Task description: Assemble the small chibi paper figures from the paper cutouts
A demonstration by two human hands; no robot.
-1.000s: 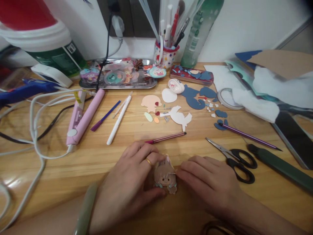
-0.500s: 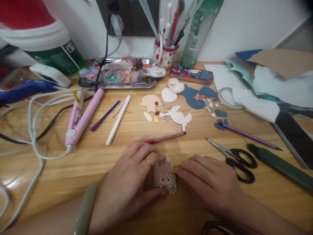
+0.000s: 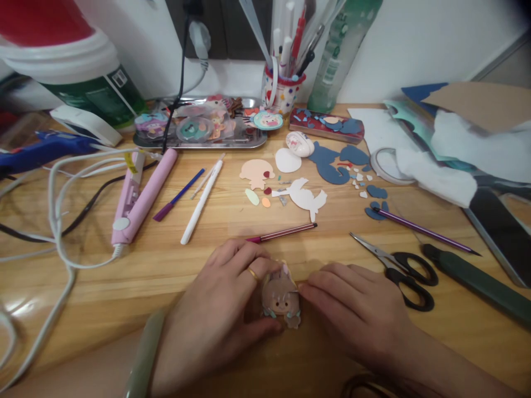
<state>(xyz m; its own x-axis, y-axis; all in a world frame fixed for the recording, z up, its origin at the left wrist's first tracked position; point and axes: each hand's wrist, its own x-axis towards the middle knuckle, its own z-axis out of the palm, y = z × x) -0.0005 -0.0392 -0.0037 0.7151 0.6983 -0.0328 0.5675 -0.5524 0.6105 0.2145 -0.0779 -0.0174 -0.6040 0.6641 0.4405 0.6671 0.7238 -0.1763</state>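
Note:
A small flat cartoon figure [image 3: 281, 301] with a brown head, a smiling face and a glossy surface lies on the wooden table between my hands. My left hand [image 3: 224, 298] steadies it, forefinger at its top left edge and thumb near its lower edge. At the figure's right edge, my right hand [image 3: 357, 304] is closed with its fingertips pressed together. A thin dark tip shows just in front of those fingertips; the rest of whatever they hold is hidden. Just beyond my left hand lies a maroon felt-tip pen [image 3: 282, 232].
Black-handled scissors [image 3: 398, 268] and a dark green cutter [image 3: 477, 282] lie right of my right hand. Paper cutouts [image 3: 307, 196] are spread ahead. A pink hair straightener [image 3: 149, 199] with its cord lies left. A metal tray [image 3: 199, 145] and pen cup [image 3: 282, 94] stand behind.

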